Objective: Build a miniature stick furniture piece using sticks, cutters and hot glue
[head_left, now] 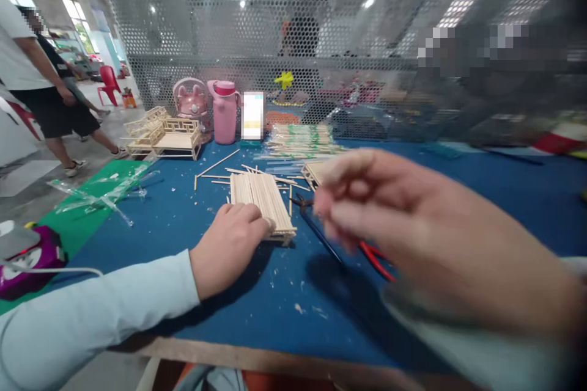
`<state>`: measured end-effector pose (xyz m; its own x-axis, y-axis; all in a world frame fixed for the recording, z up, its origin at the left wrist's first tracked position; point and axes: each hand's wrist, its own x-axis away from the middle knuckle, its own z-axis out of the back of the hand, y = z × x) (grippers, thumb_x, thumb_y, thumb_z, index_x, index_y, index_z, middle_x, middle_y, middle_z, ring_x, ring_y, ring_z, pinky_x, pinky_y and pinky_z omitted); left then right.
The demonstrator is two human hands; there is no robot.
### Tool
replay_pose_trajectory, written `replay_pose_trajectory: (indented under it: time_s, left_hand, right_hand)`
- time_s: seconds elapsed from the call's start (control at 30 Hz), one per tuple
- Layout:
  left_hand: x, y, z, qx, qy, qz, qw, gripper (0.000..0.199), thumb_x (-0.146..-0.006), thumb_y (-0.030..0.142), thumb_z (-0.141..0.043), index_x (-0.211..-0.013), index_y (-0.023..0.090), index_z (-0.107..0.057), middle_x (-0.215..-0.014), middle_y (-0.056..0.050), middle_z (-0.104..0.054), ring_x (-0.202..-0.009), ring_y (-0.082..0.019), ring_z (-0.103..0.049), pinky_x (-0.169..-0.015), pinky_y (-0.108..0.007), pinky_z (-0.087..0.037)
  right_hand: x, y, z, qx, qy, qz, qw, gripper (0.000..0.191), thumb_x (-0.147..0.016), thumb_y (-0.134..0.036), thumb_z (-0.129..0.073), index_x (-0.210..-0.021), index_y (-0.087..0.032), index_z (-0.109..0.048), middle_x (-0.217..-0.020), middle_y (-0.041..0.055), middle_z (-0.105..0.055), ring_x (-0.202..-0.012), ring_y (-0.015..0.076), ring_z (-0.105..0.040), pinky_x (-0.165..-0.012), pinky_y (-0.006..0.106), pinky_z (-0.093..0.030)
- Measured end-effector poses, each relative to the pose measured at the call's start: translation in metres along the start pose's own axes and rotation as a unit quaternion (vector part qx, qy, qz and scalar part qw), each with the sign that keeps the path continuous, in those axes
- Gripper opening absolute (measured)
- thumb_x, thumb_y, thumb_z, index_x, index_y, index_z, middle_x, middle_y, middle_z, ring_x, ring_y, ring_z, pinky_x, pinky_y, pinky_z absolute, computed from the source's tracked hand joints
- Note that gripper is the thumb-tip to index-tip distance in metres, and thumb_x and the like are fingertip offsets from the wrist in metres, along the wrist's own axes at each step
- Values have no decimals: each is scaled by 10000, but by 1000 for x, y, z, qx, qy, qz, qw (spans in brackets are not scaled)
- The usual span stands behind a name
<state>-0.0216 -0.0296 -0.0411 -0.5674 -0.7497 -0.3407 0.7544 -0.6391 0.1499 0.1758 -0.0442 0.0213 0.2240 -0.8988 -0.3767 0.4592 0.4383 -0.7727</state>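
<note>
My left hand is closed over the near left side of a small slatted platform made of thin wooden sticks, with the thumb on its top. Close to the camera, my right hand is raised above the table, blurred by motion. Its thumb and fingertips are pinched together; whatever they hold, if anything, I cannot make out. Beneath and beside it lie pliers, one handle dark blue and one red. Partly hidden behind the right hand is another small stick piece.
Loose sticks lie behind the platform on the blue table. Bundled sticks, a pink bottle, a phone and finished miniature stick furniture stand farther back. A purple device sits left; people stand beyond.
</note>
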Motion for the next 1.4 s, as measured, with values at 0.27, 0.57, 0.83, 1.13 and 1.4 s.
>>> replay_pose_trajectory:
  time_s: [0.27,0.57,0.83,1.13,1.4]
  left_hand:
    - [0,1,-11,36,52,13,998,220,-913,149,-373,-857,196,-581,-892,-43,-606,-849,-203,-527,-755,-371,-383]
    - [8,-22,-3,308,233,148,911,192,-928,267,-317,-900,203,-496,-717,15,-511,-645,-126,-465,-636,-261,-389]
    - [6,-47,-16,432,175,260,846,294,-897,419,-373,-804,174,-507,-619,52,-362,-581,-108,-351,-558,-237,-312]
    - [5,-47,-22,454,136,254,843,282,-862,398,-424,-683,182,-452,-574,59,-356,-534,-100,-329,-516,-239,-278]
    - [5,-45,-19,484,119,257,828,242,-797,382,-518,-684,176,-457,-591,61,-357,-519,-85,-309,-499,-236,-269]
  right_hand:
    - [-92,125,49,436,11,-237,868,377,-680,-212,-532,-1038,-132,-623,-1060,180,-647,-966,341,-605,-770,410,-467]
    - [-84,132,49,482,-29,-237,843,425,-683,-178,-543,-1101,-116,-584,-1089,194,-644,-960,296,-624,-736,321,-441]
    - [-86,132,66,412,-20,-238,880,425,-602,-183,-584,-1022,-226,-641,-963,89,-692,-899,279,-630,-693,305,-431]
    - [-71,125,75,139,97,-211,963,186,-618,-140,-443,-787,-167,-517,-659,57,-592,-558,170,-580,-499,268,-447]
    - [-45,81,67,23,163,-137,977,278,-804,-442,-495,-880,-185,-566,-605,4,-529,-532,128,-498,-541,269,-439]
